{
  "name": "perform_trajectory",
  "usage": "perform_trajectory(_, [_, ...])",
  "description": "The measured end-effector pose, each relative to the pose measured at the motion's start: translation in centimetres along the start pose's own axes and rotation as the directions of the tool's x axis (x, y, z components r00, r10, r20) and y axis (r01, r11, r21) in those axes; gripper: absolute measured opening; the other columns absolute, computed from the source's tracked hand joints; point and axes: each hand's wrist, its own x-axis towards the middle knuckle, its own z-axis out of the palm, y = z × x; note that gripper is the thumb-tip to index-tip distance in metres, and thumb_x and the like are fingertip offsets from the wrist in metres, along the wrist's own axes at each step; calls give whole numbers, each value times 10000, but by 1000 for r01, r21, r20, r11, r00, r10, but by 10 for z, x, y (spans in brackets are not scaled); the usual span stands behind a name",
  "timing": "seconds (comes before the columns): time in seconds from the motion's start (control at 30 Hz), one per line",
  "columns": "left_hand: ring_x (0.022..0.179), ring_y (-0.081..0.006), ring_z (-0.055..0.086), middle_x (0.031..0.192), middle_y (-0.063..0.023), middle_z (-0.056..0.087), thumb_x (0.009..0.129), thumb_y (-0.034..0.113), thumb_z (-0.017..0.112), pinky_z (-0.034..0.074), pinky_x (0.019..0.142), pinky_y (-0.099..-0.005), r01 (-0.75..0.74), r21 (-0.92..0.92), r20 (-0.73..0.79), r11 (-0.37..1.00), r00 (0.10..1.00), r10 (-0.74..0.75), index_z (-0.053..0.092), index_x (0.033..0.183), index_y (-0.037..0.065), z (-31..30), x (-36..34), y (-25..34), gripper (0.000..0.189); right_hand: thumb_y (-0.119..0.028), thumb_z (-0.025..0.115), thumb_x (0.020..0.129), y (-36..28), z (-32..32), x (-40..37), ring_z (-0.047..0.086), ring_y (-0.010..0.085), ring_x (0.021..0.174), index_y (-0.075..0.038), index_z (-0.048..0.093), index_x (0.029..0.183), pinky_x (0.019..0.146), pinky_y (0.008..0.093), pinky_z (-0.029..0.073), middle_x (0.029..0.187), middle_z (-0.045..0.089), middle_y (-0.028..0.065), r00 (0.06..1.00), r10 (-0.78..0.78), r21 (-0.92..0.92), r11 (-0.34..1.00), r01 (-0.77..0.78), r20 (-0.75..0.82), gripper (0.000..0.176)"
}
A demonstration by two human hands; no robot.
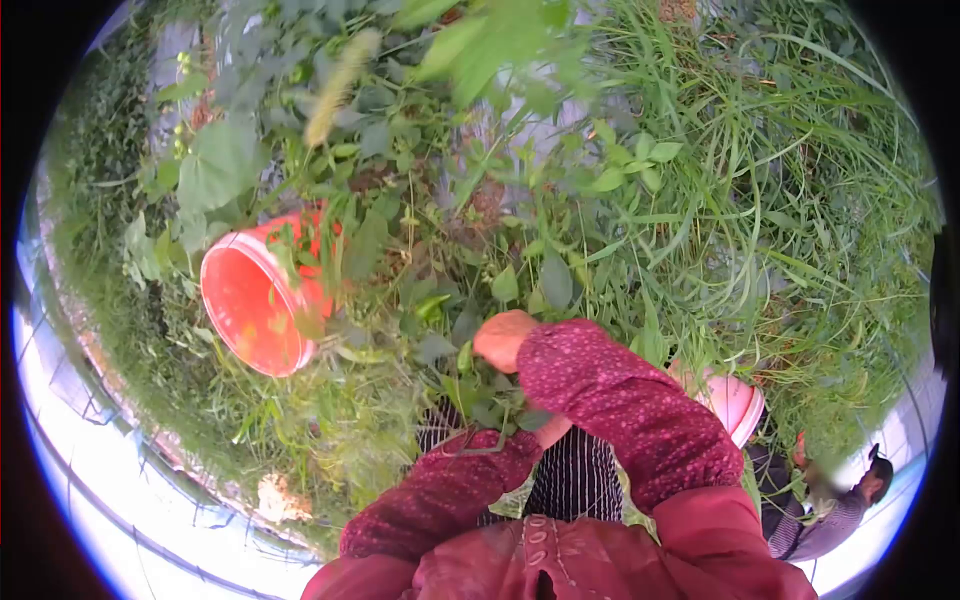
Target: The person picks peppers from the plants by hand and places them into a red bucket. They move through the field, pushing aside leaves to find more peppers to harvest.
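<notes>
Among green leaves at the centre is my right hand [503, 340], its back showing and its fingers hidden by the hand itself and the foliage. Just below it, my left hand [552, 430] shows only in part, near the wrist, under leaves and beside the right sleeve [620, 410]. What either hand holds cannot be made out. A green pepper-like fruit [465, 358] hangs right beside my right hand. Up and to the left, an orange-red bucket [262, 295] lies tipped in the plants with its mouth facing me.
A pink bucket [735, 408] stands partly hidden in grass at the right. Beyond it, at the lower right, another person [825, 520] is bent among the plants. Tall grass [780, 190] fills the right side. A blurred seed head [340, 88] and large leaves hang close at the top.
</notes>
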Motion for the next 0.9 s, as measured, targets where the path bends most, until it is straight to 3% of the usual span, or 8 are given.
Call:
perform_trajectory(0.17, [988,-253,544,1066,-120,552,860,186,512,445,873,-391,-139,125,203,982,973,112,544,1141,80,-23,-13,-2,303,-69,612,819,14,10,-25,608,219,981,-124,596,1171,890,335,481,1117,627,88,936,114,378,926,22,-333,357])
perform_trajectory(0.2, [925,-272,554,1050,-102,550,792,206,524,483,792,-377,-280,468,160,838,960,231,566,1069,95,-63,-8,11,301,-65,630,811,27,22,-17,604,189,964,-116,588,1175,886,321,473,1084,635,78,911,118,612,773,165,-394,370])
perform_trajectory(0.3, [898,-262,564,1033,-77,550,741,217,527,506,655,-352,-275,387,184,880,958,218,581,1036,119,-78,-14,18,315,-72,661,804,22,16,-27,575,79,827,-83,586,1130,730,236,483,1001,645,43,891,171,798,536,274,-420,335])
perform_trajectory(0.37, [792,-225,590,972,-55,556,703,207,575,491,551,-303,-385,442,135,810,921,364,600,980,146,-111,-12,24,284,-64,661,804,21,12,-37,548,43,707,-76,576,1106,574,167,443,1009,646,37,899,336,948,-43,314,-282,314])
perform_trajectory(0.5, [584,-165,569,817,-82,609,698,63,598,469,513,-258,-91,-81,-125,993,989,80,608,994,85,-170,-11,24,297,-65,624,844,49,30,-37,551,59,695,-78,507,1165,547,161,433,1139,601,101,864,361,794,-374,479,-351,342])
perform_trajectory(0.57, [637,-133,581,839,-91,644,768,29,549,460,515,-249,161,-837,-121,523,878,-463,601,1037,22,-192,-3,19,274,-52,584,870,29,20,-46,570,88,783,-78,503,1155,645,210,489,1214,544,156,843,391,716,-458,526,-369,297])
perform_trajectory(0.63, [660,-108,576,875,-97,655,800,42,546,455,536,-220,238,-892,-64,385,776,-628,608,1048,-7,-239,9,15,260,-36,558,881,36,36,-41,575,112,851,-86,504,1140,739,259,509,1260,504,183,815,397,492,-654,574,-423,269])
perform_trajectory(0.9, [796,-303,643,936,-186,651,796,127,599,502,696,-384,189,-7,57,982,980,-188,563,1159,47,-218,63,-26,374,-62,633,840,27,42,-37,449,27,629,-130,550,1080,536,172,373,1117,589,80,813,332,611,-540,579,-478,263])
